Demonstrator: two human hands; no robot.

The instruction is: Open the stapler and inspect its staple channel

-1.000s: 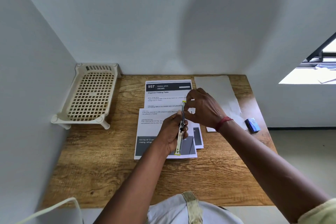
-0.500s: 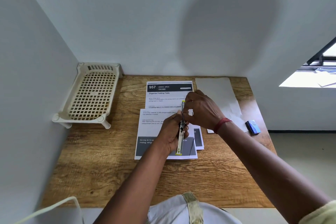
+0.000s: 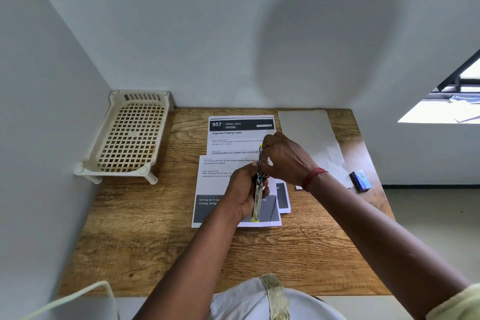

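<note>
Above the printed sheets I hold a narrow metal tool with yellow tips (image 3: 256, 202), which looks like a stapler seen edge-on. My left hand (image 3: 242, 191) grips its lower half, fingers curled round it. My right hand (image 3: 284, 158) pinches its upper part near the far yellow tip; a red thread circles that wrist. Under the hands lie two overlapping printed sheets, the far one (image 3: 233, 135) headed "957 Dining Area" and the near one (image 3: 217, 182) with a dark band.
A wooden table (image 3: 155, 228) sits in a white-walled corner. A cream perforated plastic rack (image 3: 132, 135) stands at the back left. A blank sheet (image 3: 306, 127) and a small blue box (image 3: 360, 180) lie at the right. A white cable (image 3: 78, 293) crosses the near left edge.
My right hand has dropped slightly and closed in on the upper end of the tool. The left hand and the papers have stayed put.
</note>
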